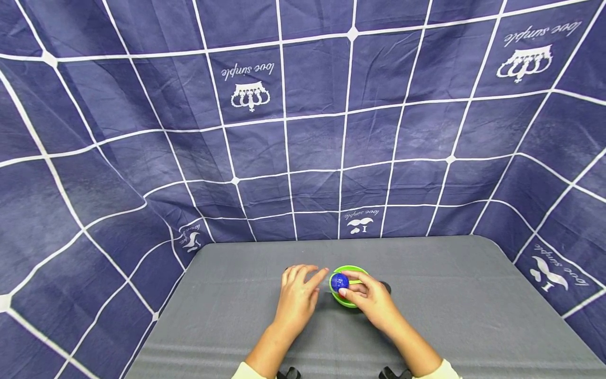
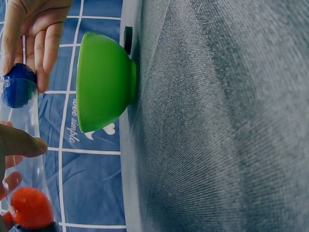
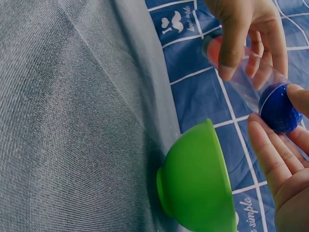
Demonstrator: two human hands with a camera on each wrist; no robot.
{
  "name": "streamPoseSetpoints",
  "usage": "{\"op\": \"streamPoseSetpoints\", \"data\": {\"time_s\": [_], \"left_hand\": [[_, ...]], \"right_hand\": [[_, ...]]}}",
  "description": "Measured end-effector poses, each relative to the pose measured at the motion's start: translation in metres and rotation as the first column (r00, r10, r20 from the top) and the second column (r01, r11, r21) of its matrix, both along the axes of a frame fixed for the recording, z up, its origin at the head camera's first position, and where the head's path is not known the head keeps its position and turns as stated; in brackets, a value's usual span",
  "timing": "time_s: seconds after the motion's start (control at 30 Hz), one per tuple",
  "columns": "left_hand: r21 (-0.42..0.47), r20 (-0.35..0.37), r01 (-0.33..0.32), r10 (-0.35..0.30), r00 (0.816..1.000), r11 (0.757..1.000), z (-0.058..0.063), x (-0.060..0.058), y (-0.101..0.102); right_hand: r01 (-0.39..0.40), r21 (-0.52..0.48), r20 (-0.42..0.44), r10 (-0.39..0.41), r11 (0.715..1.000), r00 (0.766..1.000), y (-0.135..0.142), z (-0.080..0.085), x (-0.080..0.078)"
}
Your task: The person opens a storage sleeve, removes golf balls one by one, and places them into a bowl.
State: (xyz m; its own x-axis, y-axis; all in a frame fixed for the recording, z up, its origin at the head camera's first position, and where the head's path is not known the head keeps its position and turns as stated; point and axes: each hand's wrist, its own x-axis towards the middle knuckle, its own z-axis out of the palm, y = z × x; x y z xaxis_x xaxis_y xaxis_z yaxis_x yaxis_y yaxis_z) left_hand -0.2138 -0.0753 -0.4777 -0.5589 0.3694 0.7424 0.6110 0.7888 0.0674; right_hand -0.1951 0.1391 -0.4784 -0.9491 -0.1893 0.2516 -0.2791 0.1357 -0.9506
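Note:
My left hand (image 1: 298,295) holds a clear tube (image 2: 24,121) with its thumb and fingers round it. Inside the tube, toward the end away from my right hand, sits an orange-red ball (image 2: 32,208), with something dark just beyond it. My right hand (image 1: 374,301) pinches a dark blue ball (image 3: 280,107) between thumb and fingers at the tube's near mouth; the clear rim overlaps part of the ball. Below the hands a green bowl (image 2: 104,82) stands upright on the grey table. In the head view, a bit of red shows in the bowl, mostly hidden by my right hand.
A dark, flat-looking object (image 2: 128,39) stands beside the bowl, partly hidden in the head view. The grey cloth-covered table (image 1: 227,316) meets a blue curtain (image 1: 312,147) with white grid lines at the back and sides.

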Motion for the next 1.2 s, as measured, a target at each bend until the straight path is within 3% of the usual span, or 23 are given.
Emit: {"op": "streamPoseSetpoints", "data": {"time_s": [0.43,0.77,0.97,1.2], "left_hand": [[0.086,0.065,-0.016,0.011,0.998,0.996,-0.004,-0.002,-0.004],[0.148,0.104,-0.046,0.031,0.994,0.988,-0.008,-0.005,-0.008],[0.171,0.087,-0.054,0.039,0.995,0.984,-0.013,-0.006,-0.009],[0.215,0.131,-0.068,0.040,0.991,0.974,-0.012,-0.006,-0.010]], "right_hand": [[0.037,-0.011,-0.028,-0.038,0.999,0.999,0.006,0.003,0.000],[0.078,0.043,-0.122,-0.072,0.996,0.990,0.014,0.002,-0.004],[0.089,0.134,-0.154,-0.068,0.987,0.986,0.017,-0.001,-0.005],[0.104,0.315,-0.244,-0.025,0.943,0.969,0.018,-0.004,-0.007]]}}
